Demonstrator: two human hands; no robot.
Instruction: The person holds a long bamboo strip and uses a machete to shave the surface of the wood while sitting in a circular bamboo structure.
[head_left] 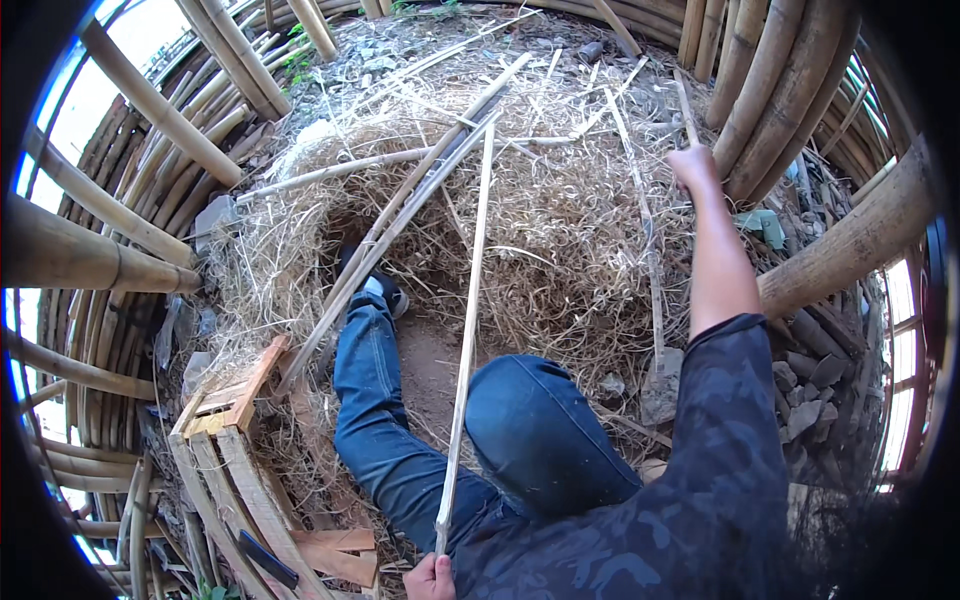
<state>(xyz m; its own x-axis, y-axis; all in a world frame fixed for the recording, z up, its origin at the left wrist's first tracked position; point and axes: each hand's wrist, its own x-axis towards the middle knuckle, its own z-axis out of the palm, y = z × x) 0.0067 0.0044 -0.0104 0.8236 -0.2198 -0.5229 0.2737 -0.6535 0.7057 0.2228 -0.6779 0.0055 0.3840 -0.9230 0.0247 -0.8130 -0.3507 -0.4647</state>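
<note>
Long, slender, pale, straight strip [468, 330]

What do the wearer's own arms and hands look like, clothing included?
Right arm: loose dark sleeve with a muted blue-grey camouflage pattern, ending near the elbow; bare forearm below. The right hand shows no glove, and no watch is visible. The left hand is ungloved too, partly cut off by the lower edge; its sleeve end isn't visible.

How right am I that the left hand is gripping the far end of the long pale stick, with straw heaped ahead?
Not quite: the head view shows the left hand gripping the near end of the long pale stick, not the far end. The straw is indeed heaped ahead.
</note>
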